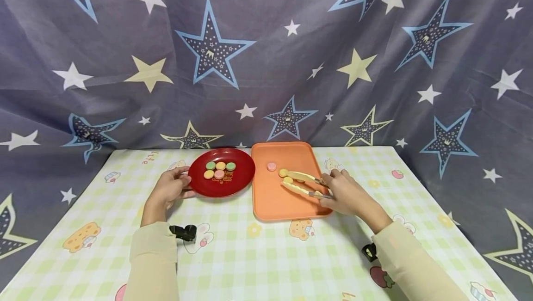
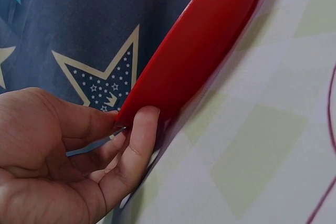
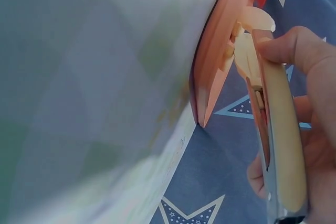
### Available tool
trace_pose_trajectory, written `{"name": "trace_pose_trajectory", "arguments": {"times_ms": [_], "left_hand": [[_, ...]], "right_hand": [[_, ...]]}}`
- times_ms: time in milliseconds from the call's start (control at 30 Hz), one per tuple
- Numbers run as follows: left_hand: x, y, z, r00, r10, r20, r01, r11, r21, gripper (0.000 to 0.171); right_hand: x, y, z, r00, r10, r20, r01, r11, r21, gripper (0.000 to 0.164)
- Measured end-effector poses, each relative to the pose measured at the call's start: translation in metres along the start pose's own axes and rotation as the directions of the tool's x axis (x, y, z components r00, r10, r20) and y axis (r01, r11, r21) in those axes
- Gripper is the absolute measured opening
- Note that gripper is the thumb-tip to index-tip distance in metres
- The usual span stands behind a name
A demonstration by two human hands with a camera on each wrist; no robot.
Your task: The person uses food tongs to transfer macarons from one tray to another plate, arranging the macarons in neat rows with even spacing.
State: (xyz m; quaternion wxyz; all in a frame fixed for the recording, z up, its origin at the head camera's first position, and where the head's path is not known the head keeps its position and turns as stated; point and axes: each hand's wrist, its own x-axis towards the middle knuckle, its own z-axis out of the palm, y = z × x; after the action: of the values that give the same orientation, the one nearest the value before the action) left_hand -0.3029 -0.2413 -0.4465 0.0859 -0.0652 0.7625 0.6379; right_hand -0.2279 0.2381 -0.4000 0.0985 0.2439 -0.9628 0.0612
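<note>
My left hand (image 1: 170,189) pinches the left rim of a round red plate (image 1: 200,185); in the left wrist view the thumb is at the rim and fingers are beneath it. On the plate lie several small macaron-like discs in green, yellow and pink. My right hand (image 1: 343,193) holds a pair of tongs (image 3: 283,135) with cream-coloured tips and metal arms. The tips are spread over an orange tray (image 1: 270,206), around and beside yellow discs (image 1: 288,180). One pink disc (image 1: 271,166) lies on the tray left of the tongs.
The plate's right rim meets the tray's left edge. A green checked tablecloth (image 1: 233,268) with printed cartoons covers the table. Behind it hangs a dark curtain (image 1: 266,60) with stars. Each wrist wears a small black camera (image 1: 183,232).
</note>
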Motion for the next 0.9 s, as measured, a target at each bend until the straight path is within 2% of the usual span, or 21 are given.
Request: {"name": "trace_pose_trajectory", "arguments": {"times_ms": [500,900], "left_hand": [[-0.001,0.0012,0.0013,1.0,-0.005,0.006,0.005,1.0,-0.007,0.054],[0.001,-0.0006,0.0012,1.0,0.002,-0.007,-0.002,1.0,0.0,0.053]], "right_hand": [[-0.0057,0.004,-0.0032,1.0,-0.015,0.016,0.014,0.997,0.073,0.025],[-0.0056,0.0061,-0.0025,1.0,-0.013,0.018,0.012,0.996,0.083,0.027]]}}
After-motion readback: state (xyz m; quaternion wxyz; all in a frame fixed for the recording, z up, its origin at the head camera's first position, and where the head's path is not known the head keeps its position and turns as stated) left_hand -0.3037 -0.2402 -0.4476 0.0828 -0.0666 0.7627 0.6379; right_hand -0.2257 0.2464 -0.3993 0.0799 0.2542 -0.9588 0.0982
